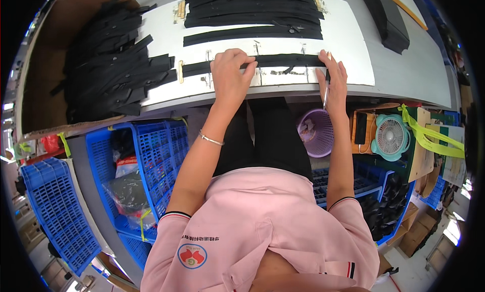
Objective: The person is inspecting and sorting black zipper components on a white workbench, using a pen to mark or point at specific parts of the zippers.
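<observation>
A long black fabric strip (283, 61) lies straight across a white board (353, 49) that carries dark pen marks. At the strip's left part, my left hand (233, 72) is closed, thumb and fingertips pinching the strip. My right hand (334, 82) is at the strip's right end, fingertips touching it, with a silver and black pen (326, 90) tucked within its fingers. Beside the strip's left end is a small wooden stop (181, 71) fixed to the board. Farther back, a single black strip (242, 35) and a stack of black strips (252, 12) lie parallel to it.
Left on the table, a brown cardboard box (40, 85) holds a heap of black strips (108, 70). A black folded piece (386, 24) lies far right. Below the table edge are a purple basket (318, 145), blue crates (161, 155) and a teal fan (391, 136).
</observation>
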The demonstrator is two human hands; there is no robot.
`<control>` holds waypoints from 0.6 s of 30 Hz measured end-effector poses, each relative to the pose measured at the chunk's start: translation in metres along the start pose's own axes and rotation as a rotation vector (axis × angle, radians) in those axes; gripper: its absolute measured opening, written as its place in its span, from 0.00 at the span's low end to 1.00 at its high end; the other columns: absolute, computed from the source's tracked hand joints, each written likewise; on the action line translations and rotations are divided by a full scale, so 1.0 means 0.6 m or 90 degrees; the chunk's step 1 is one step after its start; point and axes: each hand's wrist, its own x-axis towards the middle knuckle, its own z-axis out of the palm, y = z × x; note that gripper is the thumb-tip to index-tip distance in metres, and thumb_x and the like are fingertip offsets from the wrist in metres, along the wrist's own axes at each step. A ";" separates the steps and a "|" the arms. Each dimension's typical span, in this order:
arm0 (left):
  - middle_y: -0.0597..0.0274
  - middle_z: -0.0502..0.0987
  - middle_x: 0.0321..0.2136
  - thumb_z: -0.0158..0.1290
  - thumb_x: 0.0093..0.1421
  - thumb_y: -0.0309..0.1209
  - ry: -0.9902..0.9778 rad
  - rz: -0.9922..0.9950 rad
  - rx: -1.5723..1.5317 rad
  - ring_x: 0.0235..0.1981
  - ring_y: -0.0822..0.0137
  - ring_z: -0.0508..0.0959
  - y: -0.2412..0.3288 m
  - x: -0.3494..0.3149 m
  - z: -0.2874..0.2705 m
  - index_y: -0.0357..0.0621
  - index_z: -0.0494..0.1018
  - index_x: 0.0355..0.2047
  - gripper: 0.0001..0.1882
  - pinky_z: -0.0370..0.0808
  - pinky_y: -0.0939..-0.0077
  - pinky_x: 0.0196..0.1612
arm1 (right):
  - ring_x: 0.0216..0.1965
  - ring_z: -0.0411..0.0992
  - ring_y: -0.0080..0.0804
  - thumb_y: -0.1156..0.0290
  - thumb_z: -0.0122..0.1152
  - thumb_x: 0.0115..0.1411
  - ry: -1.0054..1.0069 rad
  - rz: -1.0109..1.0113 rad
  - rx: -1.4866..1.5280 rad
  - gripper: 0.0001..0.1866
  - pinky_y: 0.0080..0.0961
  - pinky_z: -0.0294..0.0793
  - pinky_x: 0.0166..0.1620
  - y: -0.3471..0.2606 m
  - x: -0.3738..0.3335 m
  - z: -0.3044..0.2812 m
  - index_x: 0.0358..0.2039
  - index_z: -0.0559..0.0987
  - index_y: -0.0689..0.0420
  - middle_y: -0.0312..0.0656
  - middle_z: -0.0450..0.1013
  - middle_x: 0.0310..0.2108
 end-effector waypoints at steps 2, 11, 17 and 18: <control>0.65 0.79 0.37 0.66 0.54 0.28 0.014 0.009 -0.003 0.42 0.59 0.75 -0.001 -0.002 0.001 0.47 0.84 0.31 0.04 0.67 0.64 0.47 | 0.66 0.69 0.39 0.70 0.61 0.69 0.073 -0.003 0.043 0.17 0.42 0.56 0.72 -0.015 0.005 -0.006 0.57 0.77 0.55 0.39 0.76 0.60; 0.66 0.80 0.39 0.66 0.56 0.32 0.017 0.010 0.014 0.44 0.60 0.76 -0.004 -0.005 0.005 0.48 0.86 0.34 0.06 0.68 0.65 0.51 | 0.33 0.74 0.19 0.66 0.57 0.72 0.011 0.201 0.633 0.15 0.17 0.72 0.39 -0.127 0.061 -0.011 0.51 0.82 0.61 0.38 0.79 0.33; 0.66 0.79 0.37 0.66 0.53 0.28 0.042 0.026 0.002 0.43 0.58 0.75 0.002 -0.008 0.007 0.47 0.85 0.31 0.04 0.68 0.62 0.48 | 0.23 0.63 0.11 0.65 0.61 0.70 -0.070 0.232 0.672 0.11 0.14 0.60 0.27 -0.154 0.088 0.056 0.39 0.85 0.59 0.28 0.72 0.24; 0.66 0.79 0.37 0.66 0.53 0.28 0.041 0.021 -0.001 0.43 0.58 0.75 0.002 -0.009 0.008 0.47 0.85 0.31 0.04 0.68 0.62 0.48 | 0.23 0.63 0.11 0.65 0.61 0.70 -0.074 0.235 0.669 0.11 0.14 0.60 0.27 -0.152 0.086 0.066 0.39 0.85 0.59 0.28 0.72 0.24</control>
